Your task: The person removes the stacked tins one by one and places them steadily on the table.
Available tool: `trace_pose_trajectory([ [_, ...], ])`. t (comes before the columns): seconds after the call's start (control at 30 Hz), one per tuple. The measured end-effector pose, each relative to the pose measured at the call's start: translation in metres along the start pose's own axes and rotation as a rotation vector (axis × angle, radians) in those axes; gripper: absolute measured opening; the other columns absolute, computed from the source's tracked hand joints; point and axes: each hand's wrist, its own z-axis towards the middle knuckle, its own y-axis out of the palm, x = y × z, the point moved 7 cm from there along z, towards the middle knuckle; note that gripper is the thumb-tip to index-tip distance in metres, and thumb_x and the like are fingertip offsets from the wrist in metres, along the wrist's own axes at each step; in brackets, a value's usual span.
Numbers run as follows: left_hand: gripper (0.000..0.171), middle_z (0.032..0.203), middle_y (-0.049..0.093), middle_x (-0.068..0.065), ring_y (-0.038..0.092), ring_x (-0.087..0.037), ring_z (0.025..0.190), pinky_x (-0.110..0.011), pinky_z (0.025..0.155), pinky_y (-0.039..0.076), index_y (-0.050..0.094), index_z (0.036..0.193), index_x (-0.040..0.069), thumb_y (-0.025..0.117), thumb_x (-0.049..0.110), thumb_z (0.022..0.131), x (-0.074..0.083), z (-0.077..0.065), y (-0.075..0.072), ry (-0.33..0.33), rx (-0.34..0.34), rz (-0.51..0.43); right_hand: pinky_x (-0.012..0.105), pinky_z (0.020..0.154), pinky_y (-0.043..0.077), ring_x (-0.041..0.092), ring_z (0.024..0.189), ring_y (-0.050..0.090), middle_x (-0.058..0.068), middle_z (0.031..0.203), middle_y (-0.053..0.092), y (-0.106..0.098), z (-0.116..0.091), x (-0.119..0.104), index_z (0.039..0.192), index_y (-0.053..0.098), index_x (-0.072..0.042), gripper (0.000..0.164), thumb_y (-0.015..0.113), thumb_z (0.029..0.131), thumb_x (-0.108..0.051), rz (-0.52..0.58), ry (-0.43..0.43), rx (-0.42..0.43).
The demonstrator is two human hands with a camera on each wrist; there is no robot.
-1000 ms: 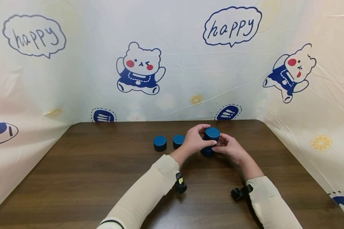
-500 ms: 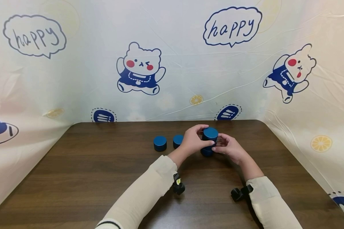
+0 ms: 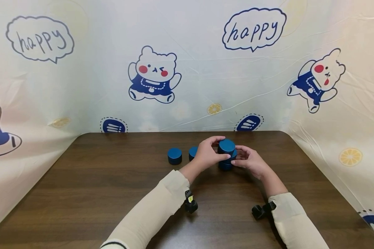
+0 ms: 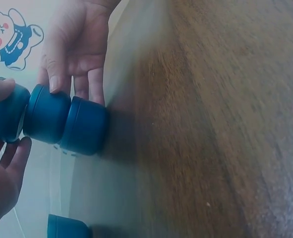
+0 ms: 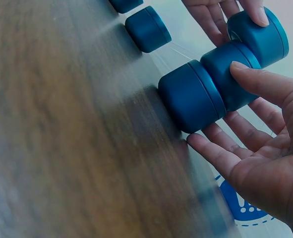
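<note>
Several small blue lidded tins are in view, three of them stacked at the right of centre. My left hand pinches the top tin between thumb and fingers. That tin tilts and sits off-centre to the left, with a narrow gap beneath part of it in the left wrist view. My right hand holds the middle tin, thumb on the near side and fingers behind. The bottom tin stands on the table, with the right little finger close by its base.
Two more blue tins stand left of the stack: one fully in view, the other partly behind the left hand. They rest on a brown wooden table. A printed cloth backdrop rises behind its far edge.
My left hand has moved left with the top tin, which has shifted off the middle tin's centre and tilted. The right hand has stayed at the stack.
</note>
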Motion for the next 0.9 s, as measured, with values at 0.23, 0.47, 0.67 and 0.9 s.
trace_pose_trajectory([
  [0.23, 0.062, 0.125, 0.060, -0.002, 0.059, -0.020, 0.112, -0.030, 0.088, 0.054, 0.059, 0.132, 0.019, 0.085, 0.019, 0.076, -0.001, -0.003, -0.002, 0.004, 0.006, -0.018, 0.038, 0.095, 0.051, 0.032, 0.116, 0.055, 0.025, 0.138, 0.048, -0.001, 0.000, 0.001, 0.144, 0.039, -0.001, 0.067, 0.073, 0.087, -0.009, -0.003, 0.003, 0.002],
  [0.47, 0.061, 0.126, 0.059, -0.002, 0.060, -0.020, 0.112, -0.032, 0.090, 0.053, 0.059, 0.132, 0.017, 0.085, 0.014, 0.076, -0.002, -0.007, -0.005, 0.007, 0.010, -0.061, 0.039, 0.095, 0.050, 0.034, 0.117, 0.054, 0.024, 0.138, 0.048, -0.001, 0.000, 0.001, 0.144, 0.040, -0.002, 0.066, 0.074, 0.087, -0.010, -0.009, 0.002, 0.001],
  [0.67, 0.060, 0.127, 0.059, -0.003, 0.060, -0.021, 0.112, -0.034, 0.092, 0.052, 0.059, 0.131, 0.017, 0.084, 0.014, 0.077, -0.005, -0.010, -0.008, -0.017, 0.021, -0.084, 0.039, 0.095, 0.050, 0.035, 0.118, 0.054, 0.023, 0.138, 0.048, -0.001, 0.001, 0.002, 0.143, 0.041, -0.003, 0.065, 0.073, 0.087, -0.011, -0.008, 0.001, -0.003],
  [0.9, 0.061, 0.128, 0.058, -0.002, 0.058, -0.021, 0.115, -0.033, 0.092, 0.052, 0.059, 0.131, 0.018, 0.085, 0.013, 0.077, -0.010, -0.013, -0.012, -0.045, 0.032, -0.133, 0.036, 0.092, 0.052, 0.033, 0.115, 0.054, 0.022, 0.135, 0.051, 0.000, 0.000, 0.001, 0.143, 0.043, -0.004, 0.064, 0.074, 0.087, -0.012, -0.007, -0.011, -0.007],
])
